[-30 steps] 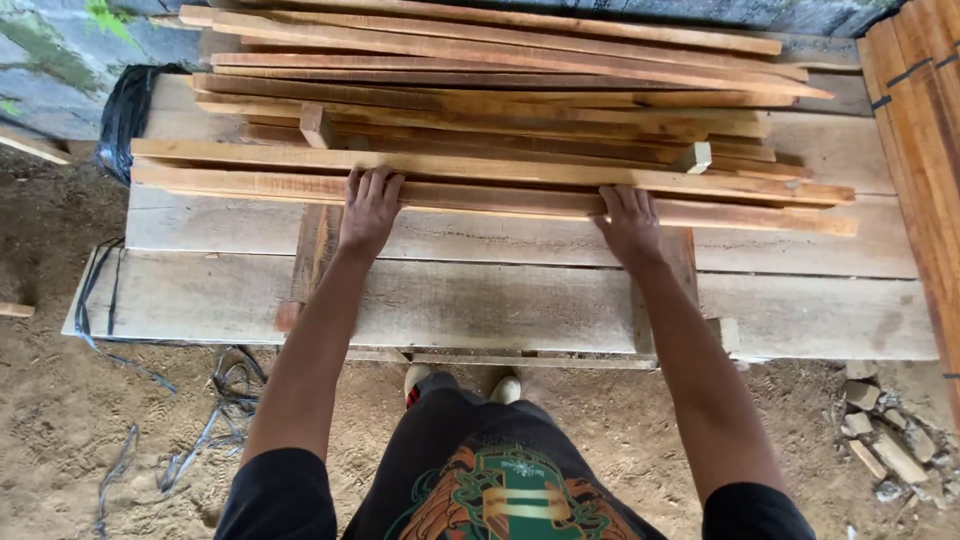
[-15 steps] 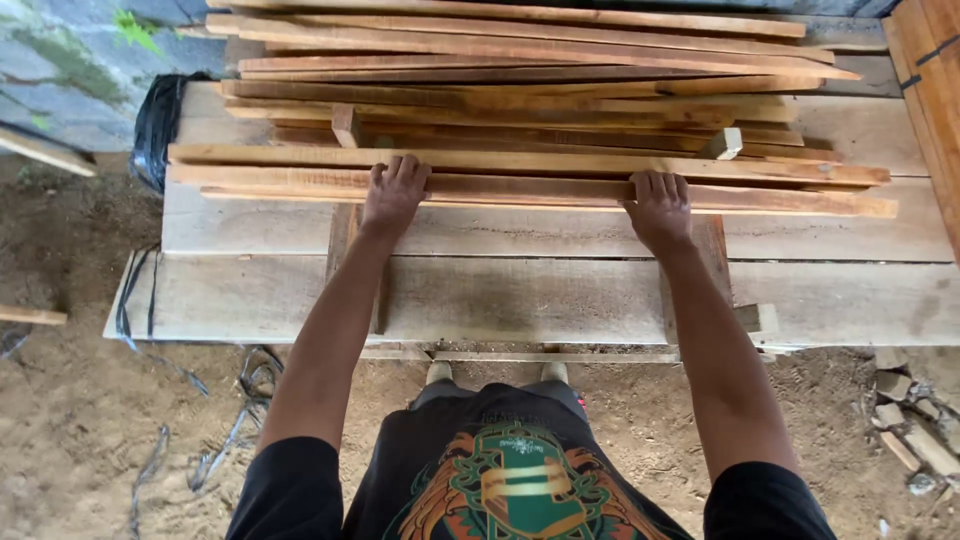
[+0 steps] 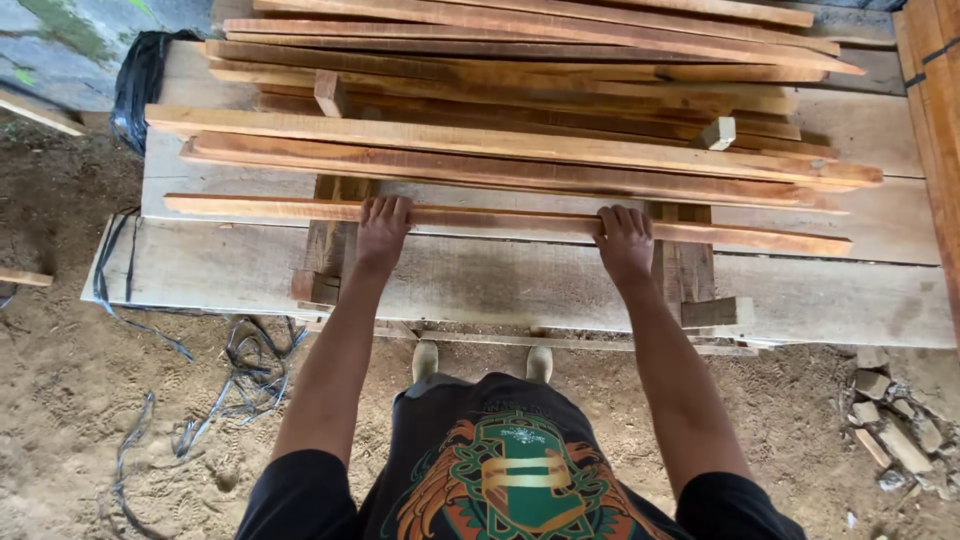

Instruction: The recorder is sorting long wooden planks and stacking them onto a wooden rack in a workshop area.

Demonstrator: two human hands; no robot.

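Observation:
My left hand (image 3: 383, 228) and my right hand (image 3: 624, 240) both grip one long thin wooden slat (image 3: 500, 221). The slat lies crosswise on wide pale planks (image 3: 520, 285), drawn apart from the pile of similar slats (image 3: 520, 120) stacked behind it. My fingers curl over the slat's top edge, the left hand about a third along from the slat's left end, the right hand toward its right third. Short reddish cross blocks (image 3: 330, 250) lie under the slats.
A black plastic bag (image 3: 140, 85) hangs at the platform's back left corner. Black straps (image 3: 240, 370) lie on the sandy ground at left. Stone rubble (image 3: 890, 420) sits at right. Orange-brown boards (image 3: 935, 120) run along the right edge. My feet (image 3: 480, 362) stand below the platform's front.
Both hands have pulled the front slat toward me, away from the pile, so a gap of bare plank now shows behind it.

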